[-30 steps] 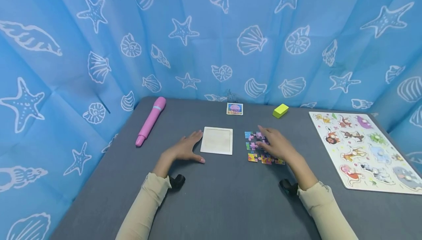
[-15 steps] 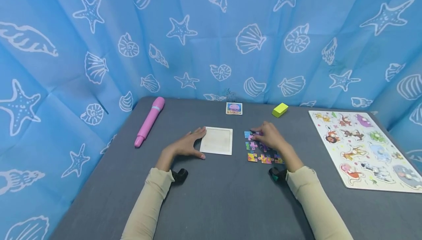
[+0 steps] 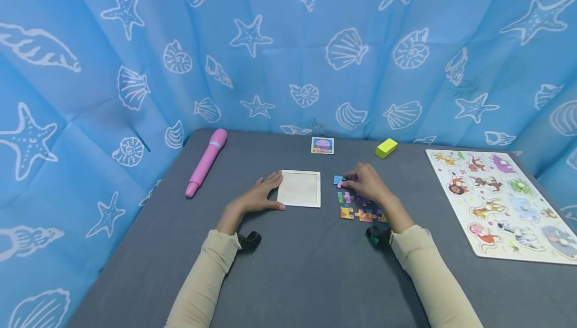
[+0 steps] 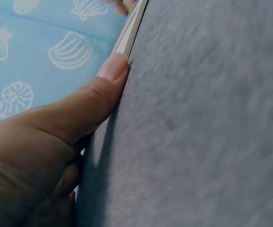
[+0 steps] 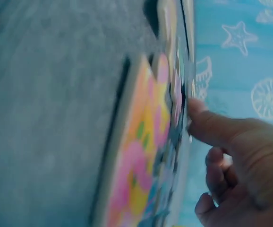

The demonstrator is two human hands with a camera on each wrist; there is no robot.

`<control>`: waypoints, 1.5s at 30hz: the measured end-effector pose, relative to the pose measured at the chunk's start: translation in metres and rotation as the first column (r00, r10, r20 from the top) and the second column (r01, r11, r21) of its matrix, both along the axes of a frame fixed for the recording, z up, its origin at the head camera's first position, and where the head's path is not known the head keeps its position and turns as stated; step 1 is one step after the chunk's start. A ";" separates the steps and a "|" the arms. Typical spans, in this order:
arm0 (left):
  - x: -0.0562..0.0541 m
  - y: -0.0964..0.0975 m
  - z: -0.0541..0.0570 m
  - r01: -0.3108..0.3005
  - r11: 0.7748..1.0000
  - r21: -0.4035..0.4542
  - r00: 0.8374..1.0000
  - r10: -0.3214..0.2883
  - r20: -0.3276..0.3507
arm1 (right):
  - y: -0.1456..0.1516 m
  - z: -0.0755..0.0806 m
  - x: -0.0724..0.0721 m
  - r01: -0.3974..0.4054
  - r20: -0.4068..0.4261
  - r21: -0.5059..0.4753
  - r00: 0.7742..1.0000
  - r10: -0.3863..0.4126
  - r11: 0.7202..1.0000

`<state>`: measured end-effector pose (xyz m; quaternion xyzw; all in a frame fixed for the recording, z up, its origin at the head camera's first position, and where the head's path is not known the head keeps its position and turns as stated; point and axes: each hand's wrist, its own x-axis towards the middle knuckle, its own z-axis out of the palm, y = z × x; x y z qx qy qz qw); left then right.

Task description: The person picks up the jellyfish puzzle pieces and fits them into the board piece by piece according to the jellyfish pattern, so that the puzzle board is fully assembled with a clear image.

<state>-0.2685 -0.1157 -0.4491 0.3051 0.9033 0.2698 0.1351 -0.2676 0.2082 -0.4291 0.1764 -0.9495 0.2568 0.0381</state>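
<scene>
My left hand (image 3: 259, 197) spans the left side of a pale square wooden puzzle tray (image 3: 299, 189), thumb at its near corner and fingers at its far corner. In the left wrist view, the thumb (image 4: 113, 71) presses the tray's edge. To the right, jigsaw pieces lie in loose rows. My right hand (image 3: 370, 186) reaches over the far row, thumb and index finger pinching a blue puzzle piece (image 3: 338, 180) at that row's left end. The hand partly covers the other pieces. A yellow and pink piece (image 5: 139, 170) looms large in the right wrist view.
A jellyfish picture card (image 3: 322, 145) lies behind the tray, with a yellow-green block (image 3: 385, 148) to its right. At left is a pink microphone-shaped object (image 3: 206, 162). An animal peg board (image 3: 500, 208) fills the right side. A blue shell-print curtain (image 3: 288, 52) closes off the back.
My right hand has come down and left, its spread fingers closing on the blue puzzle piece, which has shifted slightly left. My left fingers and thumb have closed in on the tray's left side.
</scene>
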 end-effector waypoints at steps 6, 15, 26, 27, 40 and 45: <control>0.000 0.002 -0.003 -0.007 1.000 0.003 1.000 0.007 -0.023 | -0.035 0.007 -0.001 -0.024 -0.039 -0.052 0.999 0.022 0.998; 0.001 0.002 -0.002 0.001 1.000 0.007 1.000 -0.001 -0.022 | -0.080 -0.004 -0.011 0.039 -0.012 -0.161 0.999 -0.041 0.986; 0.001 0.003 -0.001 -0.003 1.000 0.009 1.000 0.003 -0.021 | -0.111 -0.014 -0.016 0.017 -0.006 -0.187 1.000 -0.019 0.982; 0.001 0.003 -0.001 -0.002 1.000 0.009 1.000 0.002 -0.023 | -0.113 -0.014 -0.016 0.013 -0.012 -0.181 1.000 -0.015 0.983; 0.003 0.002 0.002 -0.002 1.000 0.004 1.000 0.002 -0.023 | -0.121 -0.016 -0.018 0.044 -0.016 -0.175 0.999 -0.047 0.984; 0.003 0.002 0.002 -0.005 1.000 0.001 1.000 0.005 -0.022 | -0.122 -0.016 -0.020 0.023 -0.042 -0.156 0.999 -0.030 0.987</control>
